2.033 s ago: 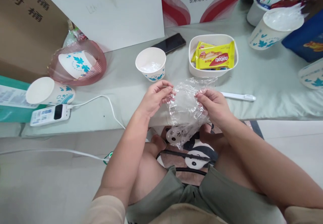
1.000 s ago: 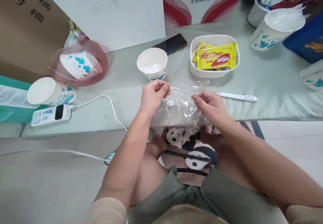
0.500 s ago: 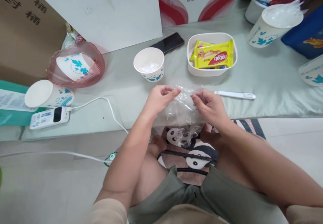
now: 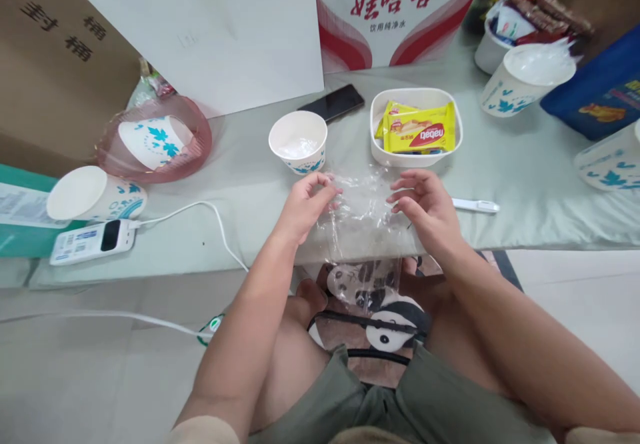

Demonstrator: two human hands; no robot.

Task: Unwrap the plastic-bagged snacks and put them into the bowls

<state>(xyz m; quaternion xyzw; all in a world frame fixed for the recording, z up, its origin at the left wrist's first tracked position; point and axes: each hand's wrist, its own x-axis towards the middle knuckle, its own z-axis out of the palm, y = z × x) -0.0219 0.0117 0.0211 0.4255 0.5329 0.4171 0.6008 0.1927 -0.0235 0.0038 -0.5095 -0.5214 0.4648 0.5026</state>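
A clear plastic bag [image 4: 357, 221] lies spread over the front edge of the padded surface, its lower part hanging down over the edge. On its left side my left hand [image 4: 307, 207] has thumb and fingertips closed at the bag's upper edge. My right hand [image 4: 427, 207] is at the opposite side, fingers apart and bent, with the tips close to the plastic; whether they touch it is hard to see. Just beyond my left hand stands a paper cup [image 4: 300, 157] with clear plastic inside. A white pen-like tool [image 4: 477, 205] lies partly behind my right hand.
A white tub [image 4: 417, 159] holds yellow snack packs [image 4: 420, 131]. Beside it lies a black phone [image 4: 337, 103]. Leftward are a pink bowl [image 4: 203, 134], a tipped paper cup [image 4: 80, 191] and a white power bank [image 4: 90, 241] with a cable. A plastic-filled cup [image 4: 505, 91] stands at right.
My hands have moved farther apart. The bunched bag is now spread wider and flatter, and my right fingers have loosened from a pinch. The view has tilted up slightly.
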